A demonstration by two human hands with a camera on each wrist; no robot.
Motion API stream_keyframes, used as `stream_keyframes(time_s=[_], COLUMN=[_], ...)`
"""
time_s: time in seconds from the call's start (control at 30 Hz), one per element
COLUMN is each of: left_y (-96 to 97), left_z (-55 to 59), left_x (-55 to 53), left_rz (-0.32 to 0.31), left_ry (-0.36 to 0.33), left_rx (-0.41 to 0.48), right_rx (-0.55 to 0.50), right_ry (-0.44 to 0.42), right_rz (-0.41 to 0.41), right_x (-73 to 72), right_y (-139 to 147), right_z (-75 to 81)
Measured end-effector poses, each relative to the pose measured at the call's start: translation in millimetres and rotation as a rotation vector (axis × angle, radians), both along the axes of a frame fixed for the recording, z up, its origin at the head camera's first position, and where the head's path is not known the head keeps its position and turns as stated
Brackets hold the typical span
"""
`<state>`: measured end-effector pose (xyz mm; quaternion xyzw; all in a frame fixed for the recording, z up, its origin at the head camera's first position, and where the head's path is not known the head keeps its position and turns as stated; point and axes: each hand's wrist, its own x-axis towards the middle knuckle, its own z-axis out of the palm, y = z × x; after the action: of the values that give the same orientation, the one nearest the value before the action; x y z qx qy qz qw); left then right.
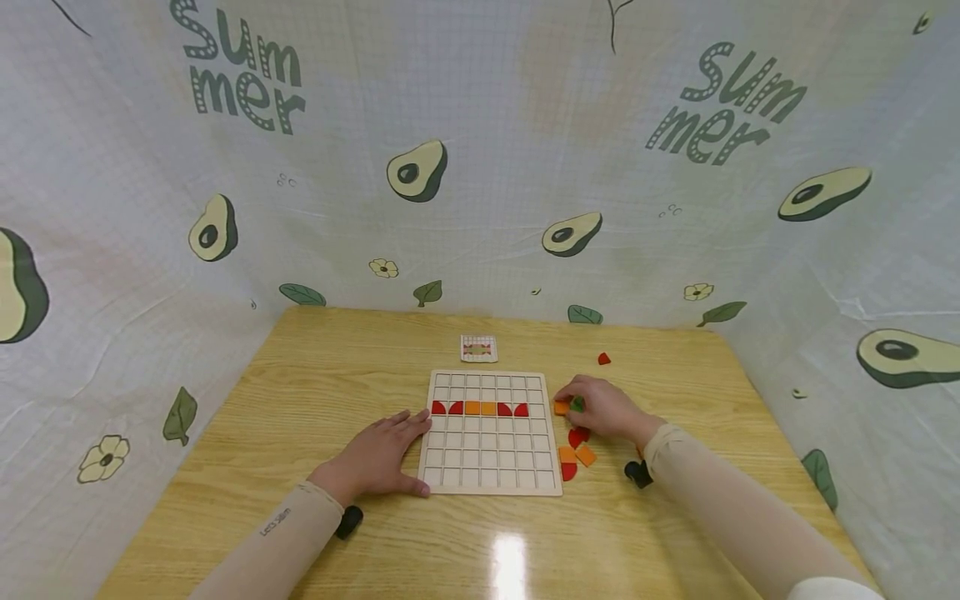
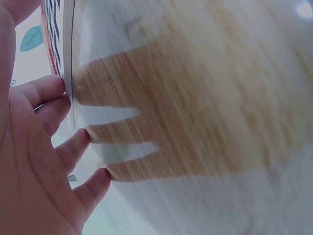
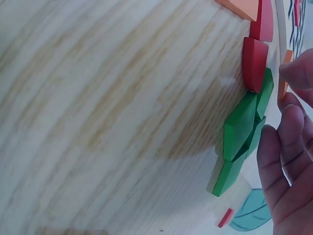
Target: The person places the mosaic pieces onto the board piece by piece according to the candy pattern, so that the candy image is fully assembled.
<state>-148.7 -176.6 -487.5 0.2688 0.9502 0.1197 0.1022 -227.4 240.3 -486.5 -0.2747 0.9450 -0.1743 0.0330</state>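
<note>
A pale square grid board (image 1: pixel 483 477) lies on the table, one row holding red quarter-circle tiles (image 1: pixel 438 407) at both ends and two orange square tiles (image 1: pixel 472 408) between them. My left hand (image 1: pixel 378 457) rests at the board's left edge, fingers spread, fingertips touching the edge and the table. Just off the board's right side, my right hand (image 1: pixel 603 408) pinches an orange square tile (image 3: pixel 285 76) between thumb and finger. Green tiles (image 3: pixel 239 128) lie beneath that hand, with a red tile (image 3: pixel 255 63) beside them; the hand partly hides them in the head view.
Behind the board lies a small pattern card (image 1: pixel 478 348). Loose orange tiles (image 1: pixel 586 455) and a red tile (image 1: pixel 569 472) are near the board's lower right corner. A single red tile (image 1: pixel 603 358) sits farther back. A printed cloth (image 1: pixel 495 108) surrounds the table (image 1: pixel 360 350).
</note>
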Motion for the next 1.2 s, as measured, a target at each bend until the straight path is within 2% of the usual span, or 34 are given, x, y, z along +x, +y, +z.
stream_keyframes(time_s=[0.27,0.5,0.63,0.77,0.97,1.2], left_y=[-1.6,-3.0,-3.2,-2.7,-2.6,-3.1], left_z=[-0.6,-2.3,-1.4,1.1,3.1,4.4], left_x=[0.2,-1.8,-1.4,-0.3,-0.2,-0.2], left_rz=[-0.004,-0.013,-0.01,-0.005,-0.008,-0.016], left_ry=[-0.004,-0.004,0.0,-0.001,0.0,-0.008], left_rx=[0.027,0.041,0.035,0.039,0.044,0.069], right_rx=[-0.024,-0.023,-0.024,-0.023,-0.012,-0.008], right_ry=[0.004,-0.013,-0.024,-0.016,-0.006,0.002], right_rz=[0.018,0.034,0.043,0.096,0.188,0.221], right_x=[-2.1,-6.0,-7.8,-9.0,-5.9,1.7], right_y=[-3,-26,-47,-74,-121,-168], right_z=[7.4,19.6,26.0,29.5,28.6,21.4])
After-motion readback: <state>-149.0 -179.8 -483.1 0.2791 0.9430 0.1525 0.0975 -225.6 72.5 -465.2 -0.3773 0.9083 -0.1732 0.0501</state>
